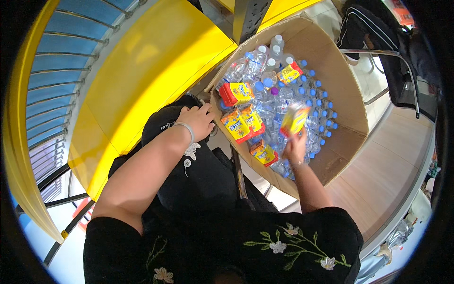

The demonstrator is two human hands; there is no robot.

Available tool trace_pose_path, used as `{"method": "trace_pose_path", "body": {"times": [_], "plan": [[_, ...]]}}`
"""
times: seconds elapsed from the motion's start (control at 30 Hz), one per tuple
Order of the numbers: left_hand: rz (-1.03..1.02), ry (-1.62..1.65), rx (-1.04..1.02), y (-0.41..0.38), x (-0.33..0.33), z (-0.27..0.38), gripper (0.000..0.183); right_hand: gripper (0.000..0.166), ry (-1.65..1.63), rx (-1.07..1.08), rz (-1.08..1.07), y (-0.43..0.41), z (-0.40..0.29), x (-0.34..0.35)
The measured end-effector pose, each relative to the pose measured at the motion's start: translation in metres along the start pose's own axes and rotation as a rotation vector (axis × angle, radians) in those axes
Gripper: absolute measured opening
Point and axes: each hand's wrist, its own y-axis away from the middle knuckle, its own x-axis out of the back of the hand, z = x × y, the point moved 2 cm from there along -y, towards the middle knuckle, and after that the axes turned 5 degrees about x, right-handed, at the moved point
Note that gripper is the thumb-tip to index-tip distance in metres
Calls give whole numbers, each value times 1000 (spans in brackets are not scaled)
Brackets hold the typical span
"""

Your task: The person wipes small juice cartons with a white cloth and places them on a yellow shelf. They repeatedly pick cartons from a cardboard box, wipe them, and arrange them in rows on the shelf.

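My right hand grips a yellow and red drink carton, blurred by motion, above several clear plastic bottles with mostly blue and white caps. They fill part of a large cardboard box. On the bottles lie more cartons of the same kind: a red-sided one, a pair side by side, one near the front and one farther back. My left hand rests by the box's left edge, next to a black bag; its fingers are bent and hold nothing visible.
A yellow panel or tabletop borders the box on the left. A black metal post rises behind it. On the right are a metal-framed chair with dark fabric over it and a pale wood-look surface.
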Motion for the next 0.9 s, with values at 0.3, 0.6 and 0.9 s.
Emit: {"method": "trace_pose_path", "body": {"times": [0.3, 0.6, 0.9], "plan": [[-30, -4, 7, -1, 2, 0, 33, 30, 520, 444, -511, 63, -9, -16], [-32, 11, 15, -1, 1, 0, 33, 29, 514, 128, 99, -82, 2, -4], [10, 16, 10, -2, -1, -4, 31, 74, 513, -302, 175, -221, 84, -1]]}}
